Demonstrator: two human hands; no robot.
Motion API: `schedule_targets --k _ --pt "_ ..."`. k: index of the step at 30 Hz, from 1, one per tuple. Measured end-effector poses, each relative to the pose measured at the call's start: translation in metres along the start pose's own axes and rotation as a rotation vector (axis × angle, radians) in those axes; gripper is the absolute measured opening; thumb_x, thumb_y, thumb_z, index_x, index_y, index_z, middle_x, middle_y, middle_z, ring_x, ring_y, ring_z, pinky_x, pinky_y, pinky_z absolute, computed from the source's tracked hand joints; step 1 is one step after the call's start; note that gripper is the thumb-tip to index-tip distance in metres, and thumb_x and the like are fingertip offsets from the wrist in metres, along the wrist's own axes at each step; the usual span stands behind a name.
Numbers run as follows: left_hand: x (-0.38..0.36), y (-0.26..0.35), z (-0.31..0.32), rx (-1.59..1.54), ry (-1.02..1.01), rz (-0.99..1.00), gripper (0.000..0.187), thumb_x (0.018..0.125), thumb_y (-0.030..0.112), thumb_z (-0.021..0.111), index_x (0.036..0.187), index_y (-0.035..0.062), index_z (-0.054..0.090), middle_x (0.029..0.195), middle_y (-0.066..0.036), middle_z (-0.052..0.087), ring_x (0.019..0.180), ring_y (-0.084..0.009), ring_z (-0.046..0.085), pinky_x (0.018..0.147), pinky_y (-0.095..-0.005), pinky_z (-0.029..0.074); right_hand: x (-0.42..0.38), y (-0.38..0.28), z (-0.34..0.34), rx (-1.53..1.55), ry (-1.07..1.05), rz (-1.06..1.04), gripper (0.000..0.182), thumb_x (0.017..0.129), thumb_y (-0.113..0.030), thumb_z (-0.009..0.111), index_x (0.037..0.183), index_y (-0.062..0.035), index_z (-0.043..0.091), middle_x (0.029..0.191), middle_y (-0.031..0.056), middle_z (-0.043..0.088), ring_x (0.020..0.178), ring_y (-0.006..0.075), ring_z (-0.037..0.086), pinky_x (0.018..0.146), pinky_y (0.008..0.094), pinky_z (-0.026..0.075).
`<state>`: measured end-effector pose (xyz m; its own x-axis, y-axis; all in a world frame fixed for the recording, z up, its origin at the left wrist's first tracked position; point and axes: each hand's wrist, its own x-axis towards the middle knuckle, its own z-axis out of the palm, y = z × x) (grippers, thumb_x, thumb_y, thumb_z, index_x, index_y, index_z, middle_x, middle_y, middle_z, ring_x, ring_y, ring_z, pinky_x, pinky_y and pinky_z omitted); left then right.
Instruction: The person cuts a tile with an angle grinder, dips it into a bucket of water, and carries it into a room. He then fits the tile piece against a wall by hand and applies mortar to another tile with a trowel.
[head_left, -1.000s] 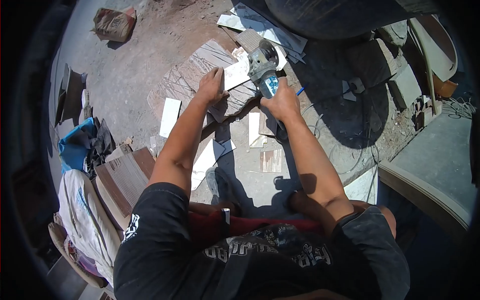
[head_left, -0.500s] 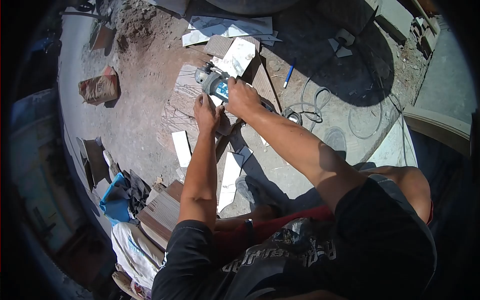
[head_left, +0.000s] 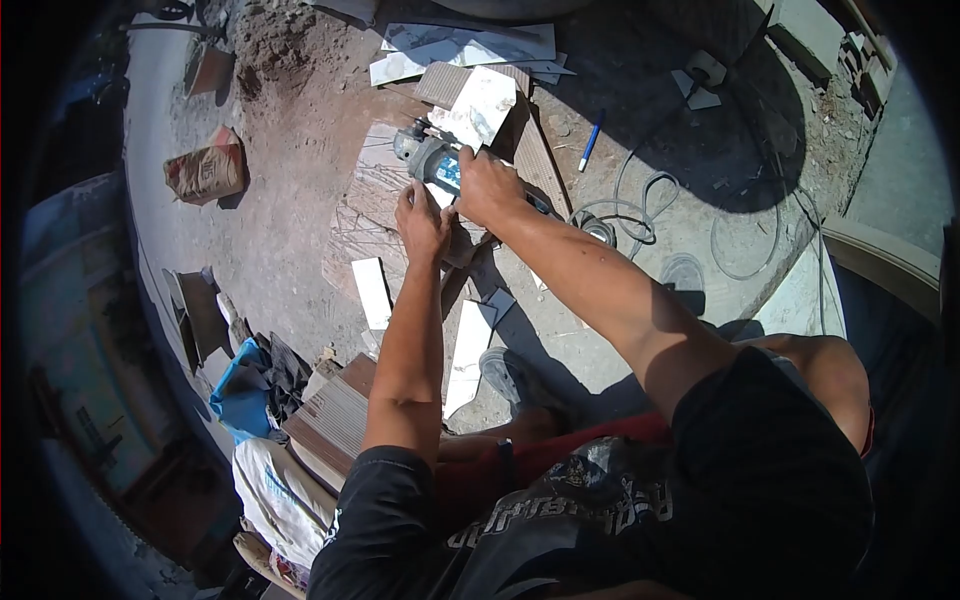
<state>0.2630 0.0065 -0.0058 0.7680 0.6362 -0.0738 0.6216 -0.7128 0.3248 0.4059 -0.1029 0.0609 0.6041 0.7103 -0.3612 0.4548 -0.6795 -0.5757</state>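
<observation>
Above centre in the frame, a grey angle grinder with a blue label (head_left: 438, 168) is gripped by the right hand (head_left: 489, 190) over a scratched pinkish slab (head_left: 368, 215). A white tile strip (head_left: 439, 196), mostly hidden, is pinched by the left hand (head_left: 423, 232); if the grinder kicked, those nearby fingers could be cut.

I can't read any text here; the lettering (head_left: 563, 513) on my black shirt (head_left: 600, 550) is too broken up.

Grinder (head_left: 436, 166) partly hidden under the right hand (head_left: 487, 190)
</observation>
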Motion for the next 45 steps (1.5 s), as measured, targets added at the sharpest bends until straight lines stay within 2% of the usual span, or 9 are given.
schedule_targets --k 7,10,15,19,45 --pt "0.001 0.001 -0.003 0.033 -0.032 -0.013 0.082 0.078 0.025 0.078 0.145 0.0041 0.038 0.137 -0.021 0.045 0.123 -0.041 0.046 0.104 -0.0463 0.038 0.002 0.0 0.004 -0.002 0.001 -0.008 0.073 0.07 -0.034 0.085 0.12 0.001 0.045 0.112 0.0239 0.062 0.105 0.038 0.064 0.089 0.0448 0.053" --pt "0.001 0.0 -0.003 0.001 -0.002 0.016 0.073 0.078 0.027 0.076 0.14 0.0046 0.044 0.135 -0.021 0.046 0.122 -0.0426 0.046 0.102 -0.0472 0.039 0.002 -0.002 0.004 0.007 0.0 0.0 0.073 0.07 -0.034 0.085 0.121 0.0014 0.045 0.112 0.0241 0.062 0.106 0.0383 0.064 0.09 0.0448 0.053" --pt "-0.001 0.008 -0.007 0.002 -0.015 -0.028 0.077 0.078 0.027 0.076 0.143 0.0044 0.041 0.136 -0.021 0.045 0.123 -0.0418 0.045 0.103 -0.0465 0.039 0.004 0.0 0.005 0.003 0.013 0.008 0.074 0.071 -0.032 0.084 0.122 0.0026 0.044 0.113 0.0245 0.061 0.107 0.0391 0.063 0.09 0.045 0.053" --pt "-0.001 0.008 -0.008 0.005 -0.03 -0.018 0.081 0.079 0.028 0.075 0.147 0.0038 0.037 0.137 -0.02 0.045 0.123 -0.0414 0.045 0.104 -0.046 0.039 0.006 0.0 0.007 0.004 0.012 0.022 0.081 0.066 -0.034 0.088 0.124 0.0022 0.044 0.115 0.024 0.062 0.107 0.0404 0.063 0.089 0.0424 0.054" --pt "-0.001 0.011 -0.009 0.014 -0.012 -0.026 0.081 0.077 0.027 0.078 0.144 0.0035 0.04 0.136 -0.02 0.047 0.122 -0.0396 0.047 0.103 -0.0453 0.039 0.009 -0.001 0.007 -0.023 -0.009 0.018 0.078 0.068 -0.033 0.087 0.123 0.002 0.044 0.115 0.0239 0.061 0.109 0.0398 0.063 0.09 0.0431 0.054"
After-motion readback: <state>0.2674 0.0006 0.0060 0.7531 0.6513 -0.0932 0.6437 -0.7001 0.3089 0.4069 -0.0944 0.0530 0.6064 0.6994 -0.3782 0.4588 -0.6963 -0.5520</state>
